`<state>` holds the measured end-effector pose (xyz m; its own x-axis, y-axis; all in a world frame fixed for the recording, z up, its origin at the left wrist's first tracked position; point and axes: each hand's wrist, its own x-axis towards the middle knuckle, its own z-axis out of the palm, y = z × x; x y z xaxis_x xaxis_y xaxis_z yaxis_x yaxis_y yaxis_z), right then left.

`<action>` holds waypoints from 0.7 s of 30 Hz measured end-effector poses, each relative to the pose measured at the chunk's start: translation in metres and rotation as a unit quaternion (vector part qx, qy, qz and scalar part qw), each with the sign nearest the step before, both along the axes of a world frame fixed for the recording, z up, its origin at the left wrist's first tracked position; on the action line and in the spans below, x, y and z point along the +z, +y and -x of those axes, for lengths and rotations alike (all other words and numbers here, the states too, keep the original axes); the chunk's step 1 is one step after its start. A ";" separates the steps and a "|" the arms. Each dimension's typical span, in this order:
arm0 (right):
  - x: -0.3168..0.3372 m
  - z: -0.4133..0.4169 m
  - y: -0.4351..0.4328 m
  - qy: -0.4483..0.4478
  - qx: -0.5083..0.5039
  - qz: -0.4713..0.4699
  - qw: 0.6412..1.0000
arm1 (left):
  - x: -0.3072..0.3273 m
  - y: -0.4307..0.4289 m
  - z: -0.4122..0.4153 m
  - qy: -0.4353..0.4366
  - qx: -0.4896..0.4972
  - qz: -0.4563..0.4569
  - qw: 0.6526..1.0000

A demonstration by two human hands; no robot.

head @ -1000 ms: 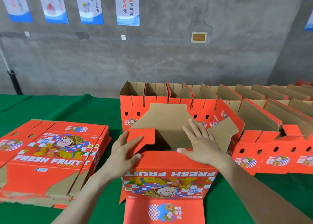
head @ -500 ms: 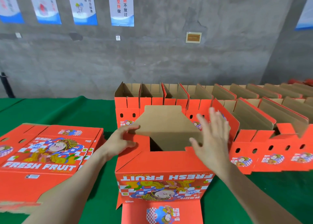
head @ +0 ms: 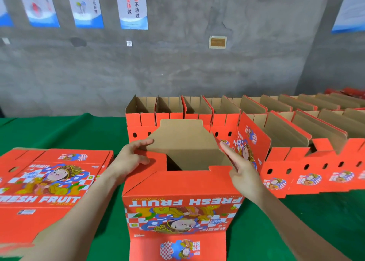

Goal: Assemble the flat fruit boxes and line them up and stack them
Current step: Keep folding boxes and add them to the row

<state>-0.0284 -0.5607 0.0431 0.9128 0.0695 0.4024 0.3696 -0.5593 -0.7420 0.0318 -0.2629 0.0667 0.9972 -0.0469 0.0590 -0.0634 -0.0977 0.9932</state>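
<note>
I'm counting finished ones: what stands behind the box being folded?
A row of open, assembled boxes stands behind the box, before the grey wall. Its raised brown flap covers part of their fronts.

Both bare forearms are reaching forward from the lower corners and angling inward. The left forearm (head: 75, 211) is ending in a left hand (head: 131, 159) turned palm-down, its index finger stretching rightward while the thumb is lying below it, the two pinching an orange cardboard side flap (head: 158, 160); its other fingers are curling underneath. The right forearm (head: 292, 221) is carrying a right hand (head: 244, 173) held edge-on, its fingers (head: 225, 148) pointing straight up and left, thumb sitting alongside.
</note>
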 end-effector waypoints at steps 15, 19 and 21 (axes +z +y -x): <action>-0.014 0.029 0.007 0.049 0.035 0.197 0.979 | -0.009 0.019 0.030 0.012 -0.002 0.024 1.000; -0.016 0.022 0.007 -0.036 -0.003 0.180 0.983 | -0.017 0.026 0.029 -0.002 -0.009 0.030 1.000; -0.012 0.015 0.008 -0.063 -0.018 0.136 0.988 | -0.019 0.028 0.029 -0.004 -0.011 0.029 1.000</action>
